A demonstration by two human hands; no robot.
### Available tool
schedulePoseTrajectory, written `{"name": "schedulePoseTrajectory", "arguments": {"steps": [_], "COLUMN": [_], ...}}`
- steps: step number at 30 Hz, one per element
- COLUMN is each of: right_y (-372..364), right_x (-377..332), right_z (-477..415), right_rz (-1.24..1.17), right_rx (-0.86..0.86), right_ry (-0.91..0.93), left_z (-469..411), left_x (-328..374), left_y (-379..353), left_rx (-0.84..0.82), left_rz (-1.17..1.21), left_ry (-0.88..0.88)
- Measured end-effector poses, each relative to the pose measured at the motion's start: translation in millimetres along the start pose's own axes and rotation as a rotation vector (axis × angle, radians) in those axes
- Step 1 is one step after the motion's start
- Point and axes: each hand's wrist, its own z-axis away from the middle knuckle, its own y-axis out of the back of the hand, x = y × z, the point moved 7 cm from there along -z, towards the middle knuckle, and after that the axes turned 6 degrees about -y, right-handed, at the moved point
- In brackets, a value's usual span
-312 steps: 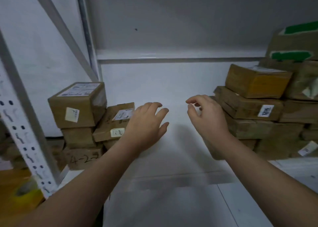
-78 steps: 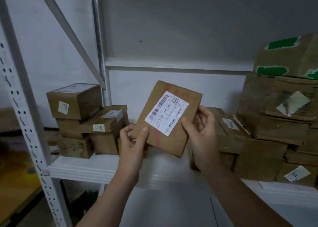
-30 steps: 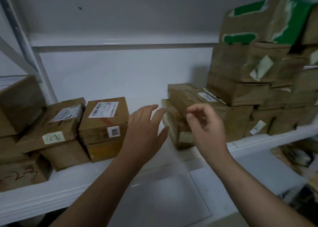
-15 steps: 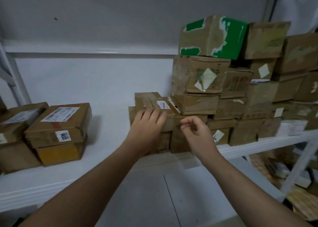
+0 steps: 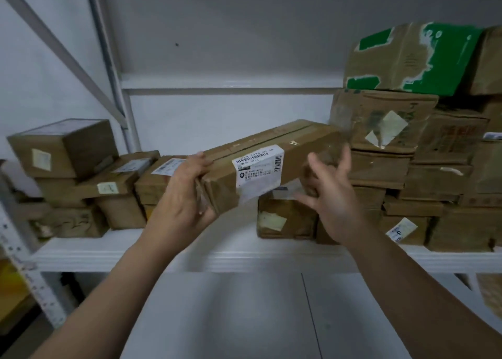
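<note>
Above the shelf (image 5: 108,255), long sealed carton (image 5: 296,152) in grip of left hand (image 5: 180,203), right hand (image 5: 330,203) wide beside it.

Single head-worn wide-angle view, facing forward, slightly down, close to held box (image 5: 298,141), shelf (image 5: 89,255) behind

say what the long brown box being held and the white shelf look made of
Long brown box: cardboard by the look, matt brown, creased and dented at the edges. White shelf: probably painted metal, smooth with a faint sheen.
</note>
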Motion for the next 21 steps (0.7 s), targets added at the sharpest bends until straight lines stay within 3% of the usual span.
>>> {"name": "schedulePoseTrajectory", "arguments": {"steps": [5,9,15,18,21], "right_y": [-11.4,-19.2,-31.0,-33.5,-41.4], "right_x": [-5.8,0.1,7.0,12.6,26.5], "right_z": [4.8,14.4,27.4,36.9,45.2], "right_rz": [-0.118,-0.206,-0.164,-0.051,-0.124], "right_rx": [0.079,0.167,0.231,0.292,0.288], "right_ry": [0.096,0.133,0.2,0.239,0.266], "left_z": [13.2,23.3,36.3,46.8,63.0], "left_x": [-11.5,-31.9,-31.6,-40.1,-45.3], "left_y": [37.2,52.2,66.1,77.3,83.3], "left_rx": [0.056,0.04,0.05,0.071,0.053], "left_rz": [-0.015,0.024,0.21,0.345,0.461], "left_ry": [0.026,0.169,0.092,0.188,0.276]}}
